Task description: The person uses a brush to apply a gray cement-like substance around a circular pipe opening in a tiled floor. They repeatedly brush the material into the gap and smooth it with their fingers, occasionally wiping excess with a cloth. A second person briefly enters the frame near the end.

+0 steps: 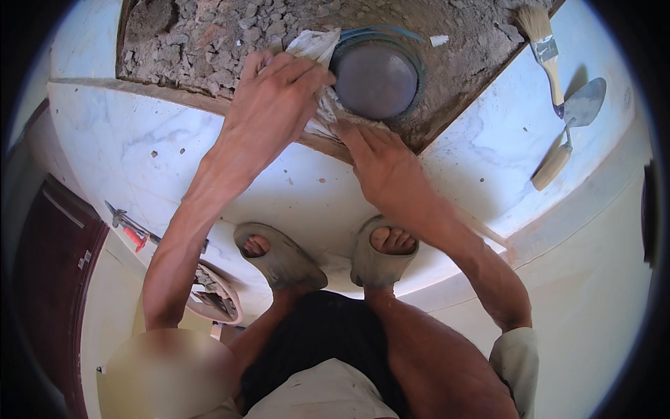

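Beside rubble point(185, 56), clutching white sheet point(314, 45) in curled left hand point(276, 94). Touching it with half-curled right hand point(385, 167), unclear if gripping

From here the sheet point(328, 112) looks off-white, grubby and badly crumpled. One end flares out beyond the fingers of the left hand point(279, 91); the rest runs creased between both grips, bunching up by the fingertips of the right hand point(382, 159).
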Tool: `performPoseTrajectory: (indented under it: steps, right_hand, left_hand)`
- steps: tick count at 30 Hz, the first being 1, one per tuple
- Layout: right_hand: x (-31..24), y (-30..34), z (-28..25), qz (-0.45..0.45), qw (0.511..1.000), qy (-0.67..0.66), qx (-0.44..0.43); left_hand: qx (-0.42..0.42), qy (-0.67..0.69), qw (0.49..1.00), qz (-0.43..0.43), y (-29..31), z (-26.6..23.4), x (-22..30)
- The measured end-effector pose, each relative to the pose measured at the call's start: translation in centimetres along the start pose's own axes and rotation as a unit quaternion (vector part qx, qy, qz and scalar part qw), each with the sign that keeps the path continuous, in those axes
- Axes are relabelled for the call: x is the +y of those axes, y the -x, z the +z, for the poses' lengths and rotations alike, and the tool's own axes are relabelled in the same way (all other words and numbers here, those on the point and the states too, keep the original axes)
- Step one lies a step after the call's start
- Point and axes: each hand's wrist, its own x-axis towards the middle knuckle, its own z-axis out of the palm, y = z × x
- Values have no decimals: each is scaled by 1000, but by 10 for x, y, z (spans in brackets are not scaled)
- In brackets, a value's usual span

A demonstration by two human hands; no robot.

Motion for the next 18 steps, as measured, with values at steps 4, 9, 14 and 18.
performPoseTrajectory:
  steps: [4,9,14,18]
  right_hand:
    - [-10,-1,-24,33,991,-103,-83]
    - [-13,7,-10,-25,998,-57,2]
    - [-20,10,5,-13,998,52,39]
    - [-11,12,2,-6,999,47,-13]
  left_hand:
    - [74,-3,997,-2,-33,17,11]
    - [104,-79,991,-18,-65,45,11]
    - [99,-119,988,2,-71,44,5]
    - [77,-88,993,-4,-78,34,-2]
